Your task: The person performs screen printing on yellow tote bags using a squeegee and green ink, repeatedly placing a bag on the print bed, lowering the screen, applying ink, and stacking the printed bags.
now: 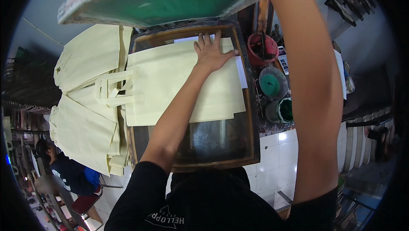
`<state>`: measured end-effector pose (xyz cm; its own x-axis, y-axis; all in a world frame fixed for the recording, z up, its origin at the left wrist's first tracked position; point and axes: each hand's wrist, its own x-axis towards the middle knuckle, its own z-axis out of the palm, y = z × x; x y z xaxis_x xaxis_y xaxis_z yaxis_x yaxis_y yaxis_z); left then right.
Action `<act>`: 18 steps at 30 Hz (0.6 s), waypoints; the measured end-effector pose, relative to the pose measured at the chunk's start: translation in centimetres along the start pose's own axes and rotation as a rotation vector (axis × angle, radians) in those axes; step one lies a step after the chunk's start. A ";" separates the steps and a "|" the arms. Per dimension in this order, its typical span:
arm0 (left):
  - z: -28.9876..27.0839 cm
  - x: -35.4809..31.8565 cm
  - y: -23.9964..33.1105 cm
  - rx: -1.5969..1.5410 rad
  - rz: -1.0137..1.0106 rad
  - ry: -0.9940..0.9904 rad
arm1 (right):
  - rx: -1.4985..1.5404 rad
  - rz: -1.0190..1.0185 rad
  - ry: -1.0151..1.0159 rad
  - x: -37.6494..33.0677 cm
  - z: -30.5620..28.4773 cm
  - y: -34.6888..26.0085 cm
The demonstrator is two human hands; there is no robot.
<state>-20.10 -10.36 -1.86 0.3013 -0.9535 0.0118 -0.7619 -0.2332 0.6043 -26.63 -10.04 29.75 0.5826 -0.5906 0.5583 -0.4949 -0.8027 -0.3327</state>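
Observation:
My left hand (209,55) lies flat with fingers spread on the far right part of a cream cloth bag (170,82). The bag lies on a dark, wood-rimmed glass board (208,139), its handles (114,88) pointing left. White paper (241,72) shows from under the bag's right edge. Above the board, a screen-printing frame (170,1) with green mesh is tilted up. My right arm reaches up along the right side to the top edge, close to the frame's right end; the hand itself is out of view.
Stacked cream bags (85,124) lie left of the board. To the right stand a red bucket (260,52), a bowl of green ink (272,84) and a tub of green ink (281,111). Another person (72,167) sits at the lower left. White floor tiles (272,158) show beside the board.

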 end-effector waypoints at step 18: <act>0.1 -32.2 -8.6 -1.367 -0.566 -0.008 | 0.100 -0.211 -0.308 -29.4 17.8 4.6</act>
<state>-23.30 22.30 -7.57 0.3610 -0.8011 -0.4774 0.5731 -0.2133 0.7912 -34.56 2.15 -1.70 0.8390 -0.3963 0.3728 -0.2867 -0.9044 -0.3162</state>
